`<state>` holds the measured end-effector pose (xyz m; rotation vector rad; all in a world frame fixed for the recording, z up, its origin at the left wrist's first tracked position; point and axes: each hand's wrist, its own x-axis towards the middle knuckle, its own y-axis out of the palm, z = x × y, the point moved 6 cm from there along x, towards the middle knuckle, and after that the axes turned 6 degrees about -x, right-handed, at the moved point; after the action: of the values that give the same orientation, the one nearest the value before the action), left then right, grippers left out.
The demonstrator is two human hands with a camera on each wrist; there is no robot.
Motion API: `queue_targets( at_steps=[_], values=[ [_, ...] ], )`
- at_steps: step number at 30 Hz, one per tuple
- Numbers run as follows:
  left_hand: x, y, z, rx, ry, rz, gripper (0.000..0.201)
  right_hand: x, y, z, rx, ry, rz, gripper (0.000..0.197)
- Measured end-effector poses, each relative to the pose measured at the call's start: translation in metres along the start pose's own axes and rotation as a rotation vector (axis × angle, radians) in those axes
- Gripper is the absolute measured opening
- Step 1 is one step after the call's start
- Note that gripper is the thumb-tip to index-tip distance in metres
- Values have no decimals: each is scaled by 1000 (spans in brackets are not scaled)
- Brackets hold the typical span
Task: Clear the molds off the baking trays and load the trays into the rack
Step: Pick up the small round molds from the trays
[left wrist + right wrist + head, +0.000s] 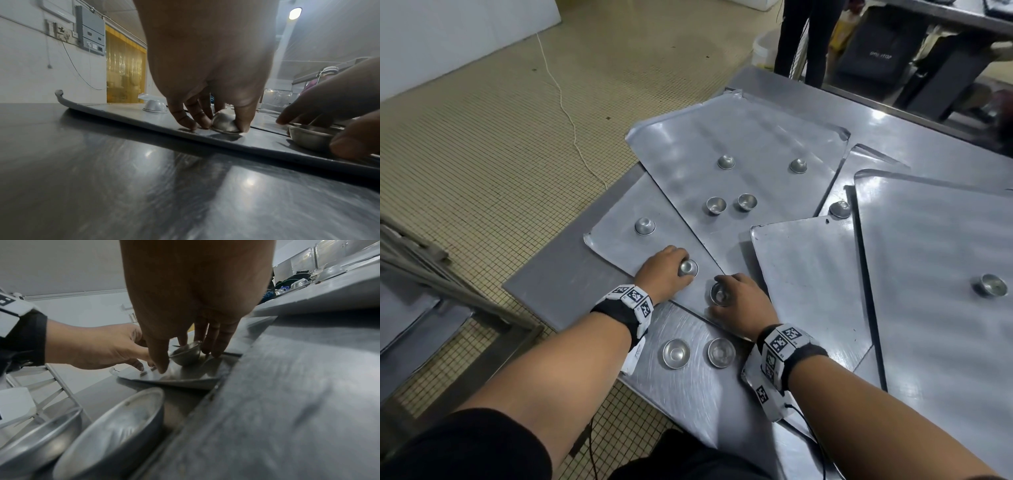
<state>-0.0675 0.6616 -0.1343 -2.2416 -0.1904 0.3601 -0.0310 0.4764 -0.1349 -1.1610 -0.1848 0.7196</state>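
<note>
You are early in the job, by my reading. Two molds [676,353] sit rim-up on the bare table [558,284] near its front edge, seemingly already cleared. The nearest tray [616,212], at the table's left edge, still carries three. The long tray [750,137] toward the far edge has four, one sits between trays, and one on the right-hand tray [928,274]. No tray looks ready for the rack [424,270] on the floor to your left.

Your left hand [664,270] pinches a dome-up mold [225,124] between thumb and fingers [202,119], its rim on the nearest tray. Your right hand [743,298] curls loosely around a rim-up mold [186,354] at that tray's near corner, thumb one side, fingers [218,344] the other, fingertips down on the tray.
</note>
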Motion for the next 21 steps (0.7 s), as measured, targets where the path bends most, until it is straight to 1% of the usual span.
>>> queue_targets(
  at_steps=[3, 7, 8, 11, 14, 16, 19, 21],
  values=[
    [-3, 0, -1, -7, 6, -8, 38, -3, -3, 0, -13, -5, -24, 46],
    [-8, 2, 1, -37, -13, -2, 56, -4, -3, -3, -15, 13, -37, 41],
    [-9, 2, 2, -44, -17, -7, 55, -4, -3, -3, -13, 15, -42, 37],
    [-14, 0, 3, -59, -6, -25, 39, -4, -3, -4, -5, 22, -43, 31],
    [-19, -2, 5, -72, 3, -50, 29, -4, -4, -4, 2, 29, -28, 37],
    [-23, -4, 7, -71, 10, -67, 29, -4, -5, -3, 2, 27, -17, 40],
    [-27, -4, 9, -92, 6, -74, 37, -4, -5, -2, 0, 20, -9, 38],
    [-28, -4, 10, -97, 2, -62, 50, -4, -6, -1, 5, 20, -2, 39]
  ],
)
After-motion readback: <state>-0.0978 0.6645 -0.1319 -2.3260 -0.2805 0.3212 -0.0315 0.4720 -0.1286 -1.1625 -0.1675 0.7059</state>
